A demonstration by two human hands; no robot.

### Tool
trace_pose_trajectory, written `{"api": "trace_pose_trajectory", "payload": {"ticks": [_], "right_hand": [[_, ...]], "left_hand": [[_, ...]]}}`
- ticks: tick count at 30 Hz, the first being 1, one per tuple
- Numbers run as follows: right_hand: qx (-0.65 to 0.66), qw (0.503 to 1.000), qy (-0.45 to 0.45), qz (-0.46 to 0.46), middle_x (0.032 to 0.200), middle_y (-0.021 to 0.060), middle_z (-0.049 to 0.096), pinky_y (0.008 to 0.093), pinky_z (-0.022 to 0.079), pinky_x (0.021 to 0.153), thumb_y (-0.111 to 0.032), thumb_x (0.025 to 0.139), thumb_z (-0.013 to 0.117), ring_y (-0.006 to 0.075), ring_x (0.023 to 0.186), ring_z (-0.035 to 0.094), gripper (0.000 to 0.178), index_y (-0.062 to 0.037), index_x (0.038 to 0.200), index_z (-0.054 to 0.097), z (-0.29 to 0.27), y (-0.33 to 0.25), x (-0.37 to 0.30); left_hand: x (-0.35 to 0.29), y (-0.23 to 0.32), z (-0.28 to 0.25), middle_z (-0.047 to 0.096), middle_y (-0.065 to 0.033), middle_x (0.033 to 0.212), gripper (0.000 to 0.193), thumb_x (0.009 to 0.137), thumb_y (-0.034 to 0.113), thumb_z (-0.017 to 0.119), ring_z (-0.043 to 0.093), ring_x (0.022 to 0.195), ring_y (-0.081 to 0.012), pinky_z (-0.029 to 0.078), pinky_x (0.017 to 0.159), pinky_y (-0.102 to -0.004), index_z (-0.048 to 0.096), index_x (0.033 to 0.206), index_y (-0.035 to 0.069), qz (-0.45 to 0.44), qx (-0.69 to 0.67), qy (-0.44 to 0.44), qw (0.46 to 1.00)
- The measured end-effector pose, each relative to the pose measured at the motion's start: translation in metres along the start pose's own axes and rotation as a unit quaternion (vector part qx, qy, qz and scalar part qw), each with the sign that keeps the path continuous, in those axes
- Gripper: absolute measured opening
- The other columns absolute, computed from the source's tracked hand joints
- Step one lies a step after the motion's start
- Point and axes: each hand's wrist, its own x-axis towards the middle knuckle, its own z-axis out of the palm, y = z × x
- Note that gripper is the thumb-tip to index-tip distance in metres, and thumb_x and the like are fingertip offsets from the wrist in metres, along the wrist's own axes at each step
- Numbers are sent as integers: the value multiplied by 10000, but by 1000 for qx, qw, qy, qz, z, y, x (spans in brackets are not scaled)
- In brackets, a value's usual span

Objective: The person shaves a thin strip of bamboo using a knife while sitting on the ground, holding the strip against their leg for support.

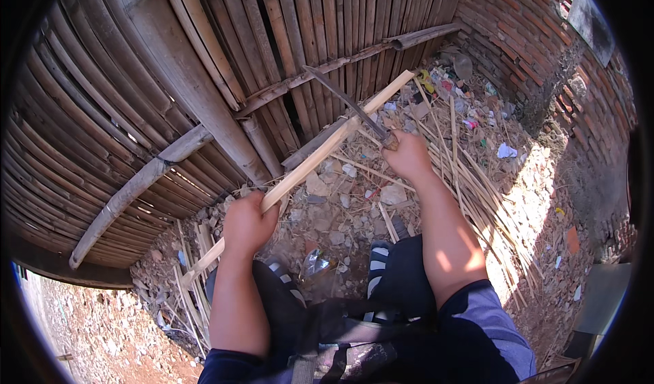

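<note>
My left hand is closed round a long, pale strip of split bamboo, which slants from the lower left up to the far right. In my right hand is the handle of a machete with a long dark blade. The blade points up and to the left, crossing the strip beyond its middle; whether it touches the strip I cannot tell. A thin sliver of bamboo hangs beside the strip near that crossing.
A bamboo wall with a horizontal pole rises ahead and left. A brick wall stands at the right. Cut bamboo strips lie on the rubble-strewn ground to the right, more at the lower left. Litter is scattered about.
</note>
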Motion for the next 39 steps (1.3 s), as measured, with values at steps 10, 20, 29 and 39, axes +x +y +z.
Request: {"api": "trace_pose_trajectory", "payload": {"ticks": [10, 20, 29, 39], "right_hand": [[-82, 978, -108, -161, 938, 203, 724, 511, 564, 825, -255, 757, 748, 390, 928, 705, 362, -119, 1092, 725, 10, -60, -34], [64, 984, 130, 106, 1026, 238, 742, 460, 555, 876, -256, 782, 721, 381, 980, 712, 451, -40, 1178, 710, 0, 65, 32], [125, 979, 127, 97, 1041, 216, 746, 428, 536, 897, -296, 797, 760, 372, 1007, 712, 457, -59, 1186, 722, -12, 29, 13], [206, 961, 119, 139, 1041, 222, 747, 425, 535, 880, -289, 821, 768, 375, 1009, 713, 461, -38, 1204, 714, -19, 29, 10]], "left_hand": [[-4, 7, 8, 679, -224, 749, 334, 838, 351, 754, 676, 741, -437, 528, 687, -521, 674, 835, 28, -22, -29, 15, 999], [-4, 1, -15, 678, -219, 749, 284, 818, 308, 744, 674, 742, -436, 538, 710, -524, 674, 817, 33, 4, 7, 44, 999], [-1, 7, -2, 670, -231, 751, 251, 825, 270, 730, 674, 747, -444, 532, 696, -507, 673, 828, 26, -29, -67, 52, 996], [0, -5, -10, 683, -242, 787, 289, 825, 299, 738, 676, 780, -452, 534, 728, -519, 678, 839, 17, -62, -28, 42, 997]]}}
